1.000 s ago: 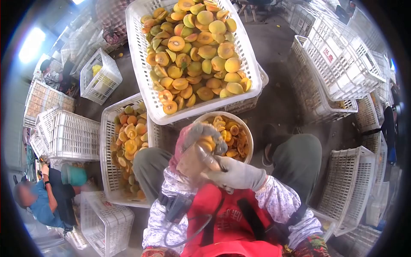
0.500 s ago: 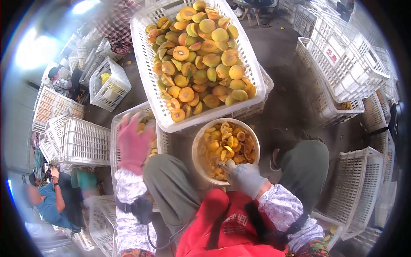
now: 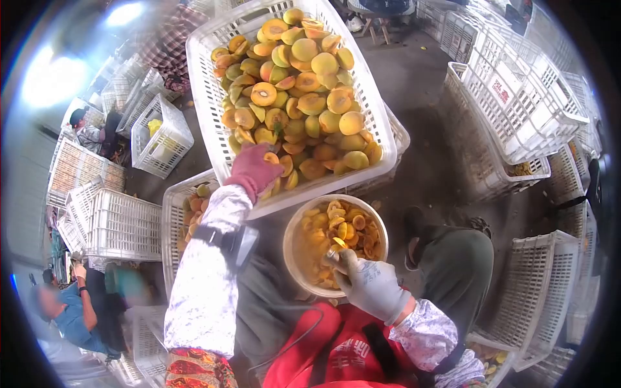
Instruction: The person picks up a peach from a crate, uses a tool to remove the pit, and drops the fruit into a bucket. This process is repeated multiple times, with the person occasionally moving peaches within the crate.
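Observation:
My left hand (image 3: 257, 169), in a pink glove, reaches into the near left corner of a white crate (image 3: 194, 61) heaped with halved yellow peaches (image 3: 304, 103). Its fingers are curled round a peach half (image 3: 271, 158) at the edge of the heap, partly hiding it. My right hand (image 3: 370, 283), in a grey glove, is closed on a small metal tool (image 3: 332, 254) whose kind I cannot make out. That hand hovers over the near rim of a round white bucket (image 3: 289, 258), which holds scooped, hollow-looking peach pieces (image 3: 349, 226).
Another crate (image 3: 169, 220) with peaches stands left, partly under my left arm. White crates are stacked at the right (image 3: 517, 103) and at the left (image 3: 126, 225). A person in blue (image 3: 77, 313) sits at the far left; another in a checked shirt (image 3: 171, 42) is behind the crate.
My left hand has moved from above the left crate, fingers spread, up and right onto the peaches in the big crate. My right hand has stayed by the bucket, with the tool in it.

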